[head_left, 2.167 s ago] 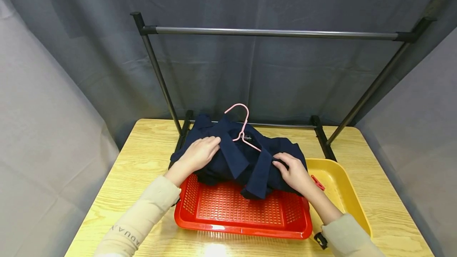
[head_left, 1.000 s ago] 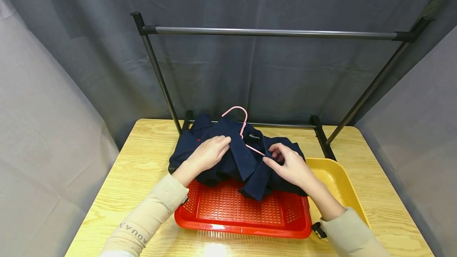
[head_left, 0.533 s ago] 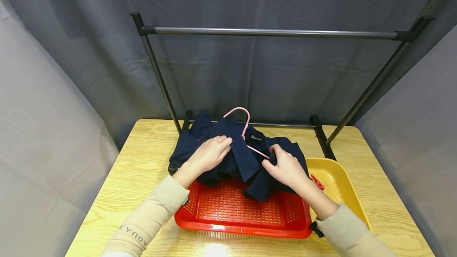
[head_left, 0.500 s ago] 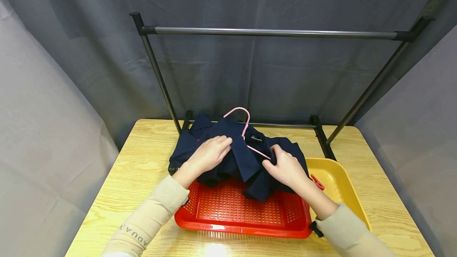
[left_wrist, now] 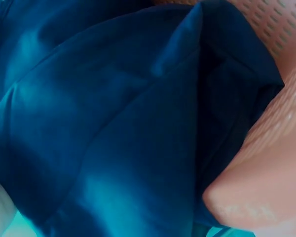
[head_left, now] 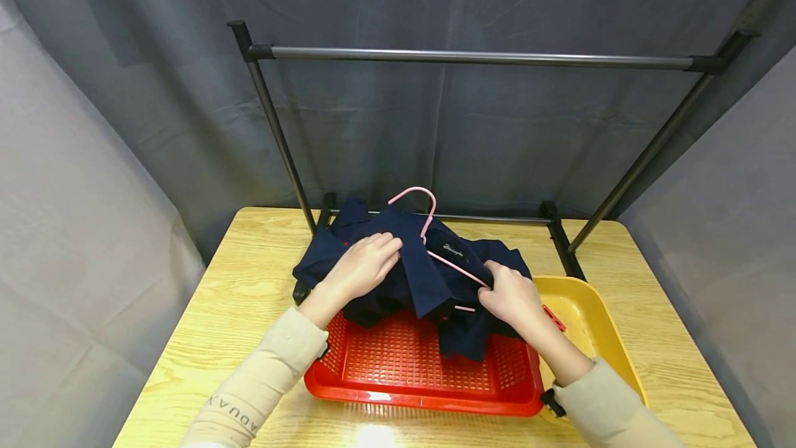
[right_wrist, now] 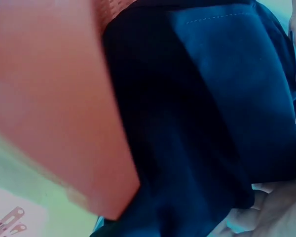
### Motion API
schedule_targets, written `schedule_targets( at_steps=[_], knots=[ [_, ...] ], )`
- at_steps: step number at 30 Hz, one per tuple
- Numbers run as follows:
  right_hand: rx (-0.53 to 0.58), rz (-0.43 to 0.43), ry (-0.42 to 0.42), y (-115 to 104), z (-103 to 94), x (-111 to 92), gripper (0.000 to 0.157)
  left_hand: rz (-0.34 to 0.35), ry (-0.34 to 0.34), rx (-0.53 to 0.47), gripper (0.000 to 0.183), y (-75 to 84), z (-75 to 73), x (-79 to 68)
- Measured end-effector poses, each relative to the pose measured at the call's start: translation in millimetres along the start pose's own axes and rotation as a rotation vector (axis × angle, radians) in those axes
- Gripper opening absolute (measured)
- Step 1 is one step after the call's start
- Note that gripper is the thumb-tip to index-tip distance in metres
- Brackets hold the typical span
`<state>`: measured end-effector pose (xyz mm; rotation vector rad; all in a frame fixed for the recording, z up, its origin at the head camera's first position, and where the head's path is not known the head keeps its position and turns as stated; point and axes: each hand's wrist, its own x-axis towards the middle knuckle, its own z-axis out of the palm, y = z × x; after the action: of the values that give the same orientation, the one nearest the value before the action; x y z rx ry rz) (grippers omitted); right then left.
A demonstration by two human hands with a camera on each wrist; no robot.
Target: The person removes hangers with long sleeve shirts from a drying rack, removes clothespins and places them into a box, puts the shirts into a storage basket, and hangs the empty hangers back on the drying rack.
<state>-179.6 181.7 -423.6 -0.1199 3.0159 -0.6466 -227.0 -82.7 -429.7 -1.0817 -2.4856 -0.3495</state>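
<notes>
A navy collared shirt (head_left: 423, 285) lies bunched over the back of a red perforated basket (head_left: 423, 403). From its neck rises the hook of a pink hanger (head_left: 432, 204); one hanger arm slopes right, past the dark neck label. My left hand (head_left: 367, 267) grips the shirt left of the collar, fingertips near the hanger's neck. On the other side, my right hand (head_left: 513, 298) pinches the opened collar front at the end of the visible hanger arm. Folded shirt cloth (left_wrist: 128, 143) fills the left wrist view. In the right wrist view, my right fingers (right_wrist: 281, 210) are partly behind cloth.
A black rack with a grey top bar (head_left: 472, 57) stands behind the basket on the wooden table (head_left: 211, 296). Right of the basket is a yellow tray (head_left: 600, 323) with a red clothes peg (head_left: 553, 318). Grey curtains (head_left: 373, 130) enclose the back and sides.
My right hand has moved right and slightly down, pulling the collar front outward. More of the label and hanger arm shows. My left hand has shifted only slightly.
</notes>
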Motion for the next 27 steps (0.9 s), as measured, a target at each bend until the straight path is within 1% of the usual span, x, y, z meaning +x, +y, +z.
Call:
schedule_targets(
  at_steps=[3,7,9,12,19,22,27],
  knots=[
    [0.012,-0.001,-0.002,8,-1.4,1,0.039,0.004,0.013,0.014,0.008,-1.1,-1.6,-0.5],
    [0.043,0.022,-0.004,18,-4.2,1,0.02,-0.018,0.029,0.012,0.01,-4.3,-3.4,-3.5],
    [0.059,0.04,-0.004,22,-6.0,1,0.015,-0.03,0.031,0.007,0.011,-6.3,-4.0,-5.4],
    [0.071,0.055,-0.006,27,-8.3,0,0.017,-0.028,0.036,-0.002,0.012,-8.5,-4.6,-7.2],
    [0.049,0.048,-0.028,30,-10.6,-2,0.032,-0.017,0.059,0.005,0.015,-11.0,-7.2,-9.9],
    [0.058,0.052,-0.033,30,-11.7,-3,0.031,-0.025,0.069,0.006,0.015,-12.2,-8.7,-10.8],
    [0.094,0.034,0.002,30,-14.8,-4,0.027,-0.045,0.09,0.002,0.016,-14.6,-11.7,-12.6]
  ],
)
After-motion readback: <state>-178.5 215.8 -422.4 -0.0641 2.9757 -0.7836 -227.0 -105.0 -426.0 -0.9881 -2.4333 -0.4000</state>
